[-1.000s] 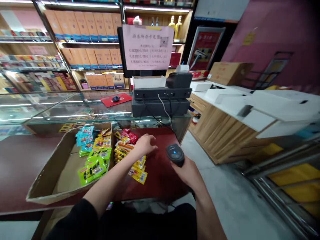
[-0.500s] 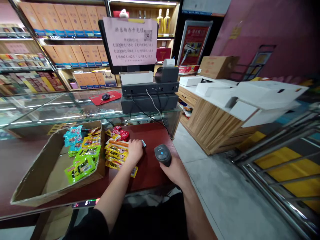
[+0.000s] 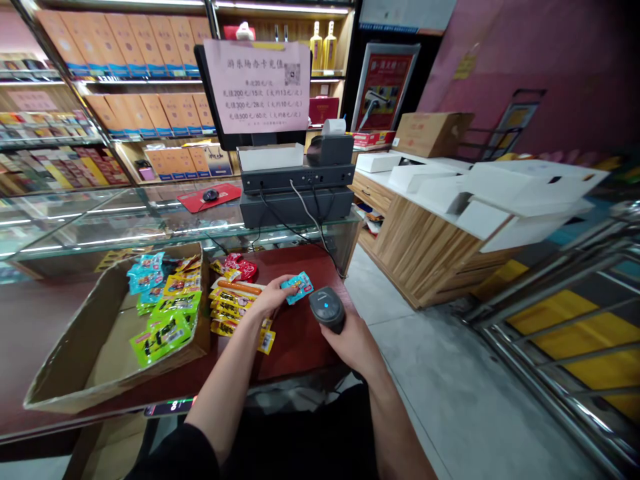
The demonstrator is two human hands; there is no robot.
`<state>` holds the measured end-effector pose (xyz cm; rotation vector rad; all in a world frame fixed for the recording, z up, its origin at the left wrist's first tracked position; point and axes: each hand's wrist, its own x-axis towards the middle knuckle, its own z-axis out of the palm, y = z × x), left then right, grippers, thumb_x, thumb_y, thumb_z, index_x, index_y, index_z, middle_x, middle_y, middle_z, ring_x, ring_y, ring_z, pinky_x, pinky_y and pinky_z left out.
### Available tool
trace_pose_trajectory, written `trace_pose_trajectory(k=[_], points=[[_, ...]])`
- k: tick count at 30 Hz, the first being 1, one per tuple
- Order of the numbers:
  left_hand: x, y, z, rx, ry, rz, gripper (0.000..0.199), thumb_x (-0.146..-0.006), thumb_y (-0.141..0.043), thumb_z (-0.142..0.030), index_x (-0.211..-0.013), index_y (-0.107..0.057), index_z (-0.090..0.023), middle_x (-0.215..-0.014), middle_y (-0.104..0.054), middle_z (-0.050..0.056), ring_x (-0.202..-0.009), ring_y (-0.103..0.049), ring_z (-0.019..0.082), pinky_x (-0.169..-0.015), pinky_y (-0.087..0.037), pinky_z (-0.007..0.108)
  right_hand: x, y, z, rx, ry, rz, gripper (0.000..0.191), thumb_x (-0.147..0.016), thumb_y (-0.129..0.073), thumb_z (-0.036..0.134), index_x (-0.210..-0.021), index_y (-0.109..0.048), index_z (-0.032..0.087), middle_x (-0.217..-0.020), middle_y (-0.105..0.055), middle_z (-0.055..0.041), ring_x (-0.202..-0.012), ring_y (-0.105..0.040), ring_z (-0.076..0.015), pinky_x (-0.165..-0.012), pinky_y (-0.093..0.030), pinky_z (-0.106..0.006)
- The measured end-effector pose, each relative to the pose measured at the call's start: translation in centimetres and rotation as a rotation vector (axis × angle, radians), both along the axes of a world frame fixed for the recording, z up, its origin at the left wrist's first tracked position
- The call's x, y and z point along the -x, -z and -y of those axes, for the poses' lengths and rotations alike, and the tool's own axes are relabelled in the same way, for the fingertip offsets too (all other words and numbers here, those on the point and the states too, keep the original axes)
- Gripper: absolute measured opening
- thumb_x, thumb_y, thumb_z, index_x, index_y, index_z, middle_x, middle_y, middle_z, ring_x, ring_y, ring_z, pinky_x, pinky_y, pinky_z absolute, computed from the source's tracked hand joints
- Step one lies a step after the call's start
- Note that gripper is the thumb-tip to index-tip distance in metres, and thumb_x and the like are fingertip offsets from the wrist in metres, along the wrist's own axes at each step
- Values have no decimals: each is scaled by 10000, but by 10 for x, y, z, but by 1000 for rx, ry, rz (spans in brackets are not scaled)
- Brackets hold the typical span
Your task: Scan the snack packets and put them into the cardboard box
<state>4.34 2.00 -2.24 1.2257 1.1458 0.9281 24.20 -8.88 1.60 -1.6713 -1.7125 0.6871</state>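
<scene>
A small blue packet [image 3: 299, 288] is pinched in my left hand [image 3: 274, 295], above the dark red table [image 3: 300, 340]. Just right of it, my right hand [image 3: 354, 343] grips a dark grey handheld scanner [image 3: 327, 308] with a small blue light on top. Yellow packets [image 3: 231, 308] lie in a row under and beside my left wrist, with a sausage stick [image 3: 239, 287] at their upper edge. Behind them is a red packet [image 3: 244, 268]. The cardboard tray [image 3: 107, 333] on the left holds blue, yellow and green packets [image 3: 163, 337].
A glass counter [image 3: 125, 217] with a mouse [image 3: 211, 195] and a monitor [image 3: 257, 87] bearing a paper sign stands behind the table. White boxes [image 3: 530, 187] sit on a wooden cabinet [image 3: 425, 250] to the right. A metal railing [image 3: 545, 333] is at far right.
My left hand has turned and lifted the blue packet, which now shows its printed face toward the scanner. The scanner has hardly moved.
</scene>
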Motion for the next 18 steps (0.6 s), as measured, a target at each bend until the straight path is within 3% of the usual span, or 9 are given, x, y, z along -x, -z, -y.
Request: trace_pose_trajectory(k=[5, 7, 18], points=[[3, 9, -5, -31, -147, 18, 483, -507, -891, -328, -851, -596, -160, -745, -695, 2, -662, -632, 122, -644, -497, 234, 0, -1, 1, 4, 14, -4, 386, -784, -642, 265, -1158, -651, 170, -1028, -757, -131, -1047, -693, -291, -863, -519, -335], [3, 10, -6, -5, -148, 61, 499, -474, -905, -338, -788, -556, -167, -672, -670, -16, -623, -626, 118, -635, -498, 239, 0, -2, 2, 13, 11, -11, 377, -789, -636, 272, -1152, -651, 168, -1026, -757, -135, -1042, -695, -295, -859, -523, -342], [1, 4, -2, -4, -93, 108, 486, -479, -901, -345, -753, -539, -170, -659, -676, -18, -590, -634, 119, -618, -500, 248, -3, 1, 3, -34, 8, -13, 386, -795, -634, 285, -1170, -645, 194, -1041, -757, -112, -1056, -692, -280, -859, -526, -313]])
